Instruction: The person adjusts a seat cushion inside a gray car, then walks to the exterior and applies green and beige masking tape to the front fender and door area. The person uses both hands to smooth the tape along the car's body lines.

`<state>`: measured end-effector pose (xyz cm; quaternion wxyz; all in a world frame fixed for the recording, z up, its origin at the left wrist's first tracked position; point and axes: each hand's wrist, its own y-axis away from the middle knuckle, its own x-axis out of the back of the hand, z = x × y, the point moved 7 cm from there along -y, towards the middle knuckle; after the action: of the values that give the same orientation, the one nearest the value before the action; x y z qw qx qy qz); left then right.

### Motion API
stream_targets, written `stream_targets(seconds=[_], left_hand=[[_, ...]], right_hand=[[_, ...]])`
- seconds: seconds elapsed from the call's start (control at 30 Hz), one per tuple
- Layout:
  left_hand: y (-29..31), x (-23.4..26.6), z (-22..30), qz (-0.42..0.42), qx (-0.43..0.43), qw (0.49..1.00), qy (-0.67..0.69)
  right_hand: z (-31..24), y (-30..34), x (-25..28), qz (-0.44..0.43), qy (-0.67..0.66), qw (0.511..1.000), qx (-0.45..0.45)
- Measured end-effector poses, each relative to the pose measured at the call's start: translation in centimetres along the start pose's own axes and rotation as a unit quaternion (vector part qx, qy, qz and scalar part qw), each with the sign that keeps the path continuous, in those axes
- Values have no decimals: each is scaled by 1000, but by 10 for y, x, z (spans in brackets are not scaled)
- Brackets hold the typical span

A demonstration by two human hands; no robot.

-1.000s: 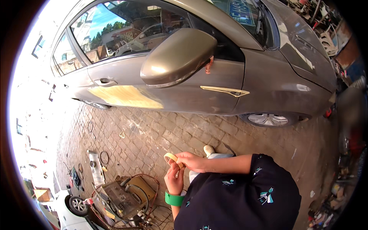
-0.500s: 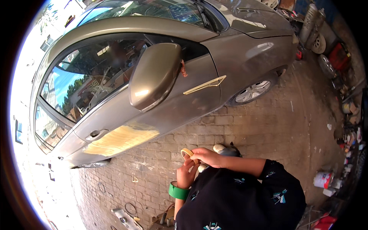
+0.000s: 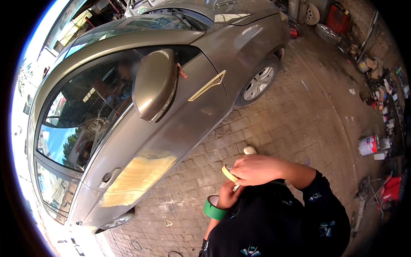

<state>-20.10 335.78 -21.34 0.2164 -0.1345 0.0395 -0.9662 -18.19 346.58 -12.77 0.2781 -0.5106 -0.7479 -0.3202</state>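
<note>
Since the earlier frames the view has swung, so the car now runs slantwise from lower left to upper right, and both hands sit lower and closer to the body. A small roll of pale masking tape (image 3: 229,173) sits low in the middle of the view, in front of the person's dark top, pinched at its rim by the fingers of the right hand (image 3: 256,169), which curl shut over it. Just beneath, the left hand (image 3: 229,195) is folded in against the tape's underside; whether it grips the tape or only steadies it cannot be told. A green band (image 3: 213,208) circles the left wrist. Below the hands lies brick paving (image 3: 274,128), with a light shoe tip (image 3: 249,150) showing just above the right hand. Beyond stands the grey-brown car (image 3: 239,47), its wing mirror (image 3: 155,85) large in view, a strip of tape (image 3: 208,85) on the door panel and a sanded yellowish patch (image 3: 139,174) near the door handle (image 3: 107,176). A white paint can (image 3: 368,144) stands well apart to the right.
</note>
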Motion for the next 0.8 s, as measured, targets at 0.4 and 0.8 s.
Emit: stream_targets(seconds=[0.4, 0.8], left_hand=[[-11, -3, 14, -71, 74, 994, 26], [-29, 5, 18, -12, 54, 998, -12]], right_hand=[[-198, 125, 165, 307, 151, 845, 411], [-197, 130, 183, 356, 180, 748, 531]])
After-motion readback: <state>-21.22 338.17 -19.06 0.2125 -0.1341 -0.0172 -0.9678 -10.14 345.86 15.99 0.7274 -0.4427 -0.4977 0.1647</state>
